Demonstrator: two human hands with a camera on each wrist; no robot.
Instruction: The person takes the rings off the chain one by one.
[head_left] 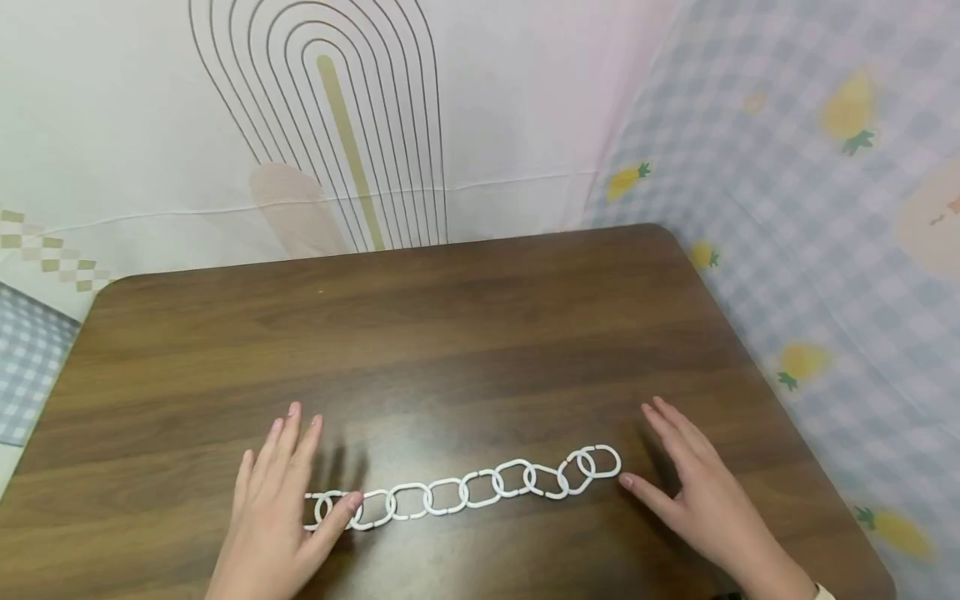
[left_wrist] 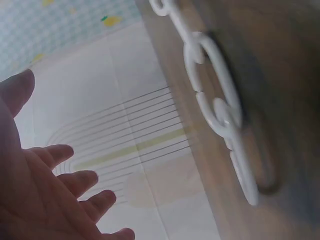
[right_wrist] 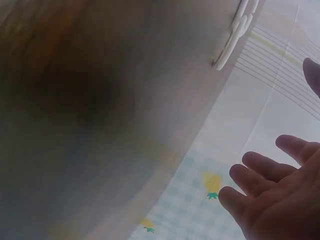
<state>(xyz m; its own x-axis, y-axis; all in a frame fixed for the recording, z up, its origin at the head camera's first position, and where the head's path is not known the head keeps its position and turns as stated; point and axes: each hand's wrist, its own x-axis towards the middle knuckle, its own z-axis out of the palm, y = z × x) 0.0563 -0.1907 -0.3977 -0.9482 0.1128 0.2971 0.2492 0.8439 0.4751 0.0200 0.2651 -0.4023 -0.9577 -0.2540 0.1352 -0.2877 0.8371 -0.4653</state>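
Note:
A chain of white plastic links (head_left: 447,495) lies stretched from left to right across the front of the brown table. My left hand (head_left: 273,504) is over its left end, fingers spread and palm facing inward, hiding part of the end links in the head view. In the left wrist view, several links (left_wrist: 212,85) lie on the wood beside that hand (left_wrist: 47,185), which holds nothing. Just off the chain's right end is my right hand (head_left: 705,492), its thumb tip close to the last link. The right wrist view shows those end links (right_wrist: 232,42) and relaxed fingers (right_wrist: 260,170).
The wood-grain table (head_left: 420,333) has rounded far corners. Behind it hangs a pale cloth (head_left: 517,100) with arch lines. On the right, a checked cloth (head_left: 810,275) with yellow fruit prints runs along the table edge.

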